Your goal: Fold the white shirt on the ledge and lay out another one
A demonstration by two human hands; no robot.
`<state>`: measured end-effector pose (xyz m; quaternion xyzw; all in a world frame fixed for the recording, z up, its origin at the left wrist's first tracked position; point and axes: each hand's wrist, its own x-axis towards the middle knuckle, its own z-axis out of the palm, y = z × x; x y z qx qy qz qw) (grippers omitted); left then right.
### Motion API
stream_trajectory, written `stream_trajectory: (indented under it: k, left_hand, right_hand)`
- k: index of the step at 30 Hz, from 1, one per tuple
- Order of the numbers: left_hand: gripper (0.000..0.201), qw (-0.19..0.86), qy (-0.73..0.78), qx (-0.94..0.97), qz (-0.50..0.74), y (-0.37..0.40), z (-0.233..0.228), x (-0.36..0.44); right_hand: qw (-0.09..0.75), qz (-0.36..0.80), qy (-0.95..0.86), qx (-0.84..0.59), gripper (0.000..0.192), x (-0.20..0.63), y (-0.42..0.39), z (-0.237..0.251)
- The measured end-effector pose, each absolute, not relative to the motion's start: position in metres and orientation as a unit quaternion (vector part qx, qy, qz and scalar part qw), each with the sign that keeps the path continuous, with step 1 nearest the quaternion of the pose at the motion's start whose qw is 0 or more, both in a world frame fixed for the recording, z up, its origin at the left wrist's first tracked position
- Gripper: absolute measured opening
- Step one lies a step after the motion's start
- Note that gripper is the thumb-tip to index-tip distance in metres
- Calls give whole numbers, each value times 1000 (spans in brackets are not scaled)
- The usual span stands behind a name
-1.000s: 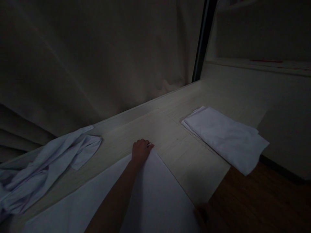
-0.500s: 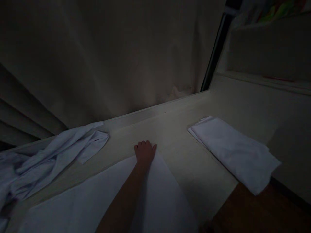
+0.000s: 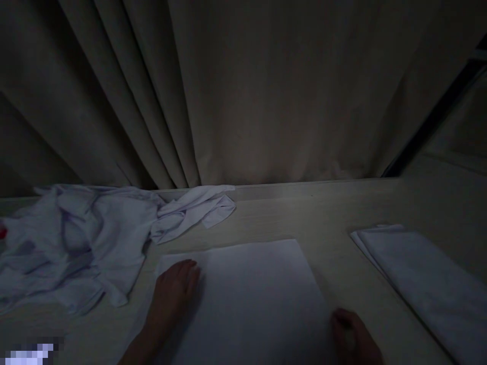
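A flat white cloth (image 3: pixel 247 299) with straight edges lies on the pale surface in front of me. My left hand (image 3: pixel 175 286) rests palm down near its far left corner, fingers stretched over the fabric. At the right edge of the cloth is my right hand (image 3: pixel 355 337), thumb and fingers curled into a pinch at the border. The fingertips are dim and partly hidden there. To the left sits a crumpled heap of white cloth (image 3: pixel 110 218), with one part trailing toward the middle.
A folded white cloth (image 3: pixel 426 274) lies on the right side of the pale surface (image 3: pixel 281 213). Beige curtains (image 3: pixel 266 91) hang along the back edge. A dark slanting post (image 3: pixel 429 121) stands at the far right. The light is low.
The view has swung left, showing more of the crumpled heap. My left hand has moved from the far edge to the cloth's left side. My right hand has come up to the right edge.
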<state>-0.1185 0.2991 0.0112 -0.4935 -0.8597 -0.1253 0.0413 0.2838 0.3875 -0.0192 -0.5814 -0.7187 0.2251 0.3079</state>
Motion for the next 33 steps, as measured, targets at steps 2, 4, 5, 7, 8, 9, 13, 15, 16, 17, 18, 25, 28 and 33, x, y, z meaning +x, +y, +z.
stream_trajectory:
  k: [2, 4, 5, 7, 8, 9, 13, 15, 16, 17, 18, 25, 28, 33]
  left_hand:
    - [48, 47, -866, -491, -76, 280, 0, -138]
    - [50, 61, -868, -491, -45, 274, -8, -149]
    - [51, 64, -864, -497, -37, 275, -11, -153]
    - [53, 64, -851, -520, -29, 282, -15, -158]
    - [53, 63, -844, -532, -28, 285, -17, -159]
    - [54, 61, -838, -542, -28, 289, -19, -161]
    - [57, 66, -849, -523, -27, 295, -33, -171]
    - [59, 68, -861, -504, -25, 291, -41, -177]
    - [60, 66, -864, -499, -25, 289, -44, -180]
    - [61, 63, -865, -496, -27, 286, -46, -182]
    - [61, 57, -867, -493, -28, 284, -46, -183]
    - [56, 71, -872, -481, -56, 301, -28, -172]
    - [48, 8, -824, -553, -123, 326, -18, -163]
    - [34, -65, -786, -590, -172, 358, -10, -159]
  right_hand:
    - [318, 200, -770, -516, 27, 240, 409, -23]
    - [303, 156, -827, -448, 33, 197, 431, -25]
    - [284, 130, -850, -425, 37, 178, 442, -25]
    - [229, 87, -885, -397, 45, 148, 462, -26]
    - [198, 71, -895, -393, 48, 137, 471, -28]
    - [168, 60, -902, -393, 51, 129, 479, -30]
    - [110, 46, -896, -427, 58, 119, 502, -46]
    - [105, 48, -893, -436, 62, 120, 509, -56]
    - [103, 48, -894, -432, 64, 121, 511, -61]
    - [101, 47, -897, -427, 66, 123, 513, -64]
    - [99, 46, -900, -422, 67, 124, 515, -67]
    - [134, 34, -902, -409, 62, 113, 512, -52]
    - [164, 75, -913, -366, 50, 94, 504, -39]
    - [169, 151, -924, -310, 33, 63, 502, -26]
